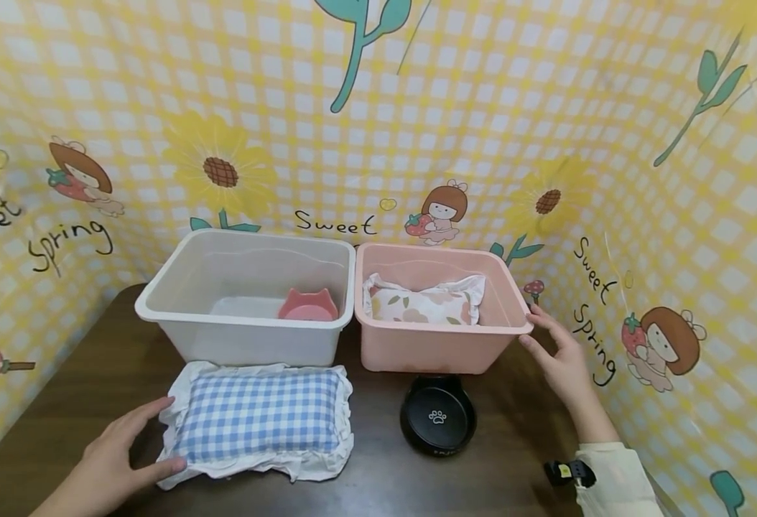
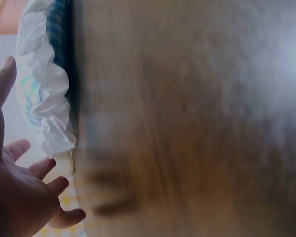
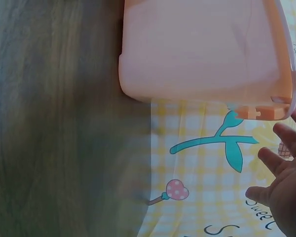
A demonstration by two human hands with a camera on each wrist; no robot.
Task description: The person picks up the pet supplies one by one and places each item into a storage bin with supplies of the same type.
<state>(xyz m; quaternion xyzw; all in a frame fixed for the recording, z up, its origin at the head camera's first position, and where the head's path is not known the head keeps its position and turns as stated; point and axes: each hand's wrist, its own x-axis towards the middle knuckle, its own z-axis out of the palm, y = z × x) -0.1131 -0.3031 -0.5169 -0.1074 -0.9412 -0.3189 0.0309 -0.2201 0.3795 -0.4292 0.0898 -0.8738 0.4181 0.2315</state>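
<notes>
A small cushion (image 1: pixel 262 414) in blue and white checks with a white ruffled edge lies on the table. My left hand (image 1: pixel 110 456) is at its left side, thumb and fingers spread; the fingertips reach the ruffle in the head view. In the left wrist view the fingers are apart and straight beside the ruffle (image 2: pixel 54 113). My right hand (image 1: pixel 567 365) is spread at the right front corner of a pink bin (image 1: pixel 424 352), fingertips at the rim; whether they touch cannot be told. Inside that bin lies a floral cushion (image 1: pixel 420 304) with a white ruffle.
Left of the pink bin stands a white bin (image 1: pixel 243 345) with a pink cat-eared bowl (image 1: pixel 309 305) inside. A black bowl (image 1: pixel 438 416) with a paw print sits before the pink bin on the dark wooden table (image 1: pixel 378 467). Yellow checked cloth (image 1: pixel 378 165) hangs behind and at the sides.
</notes>
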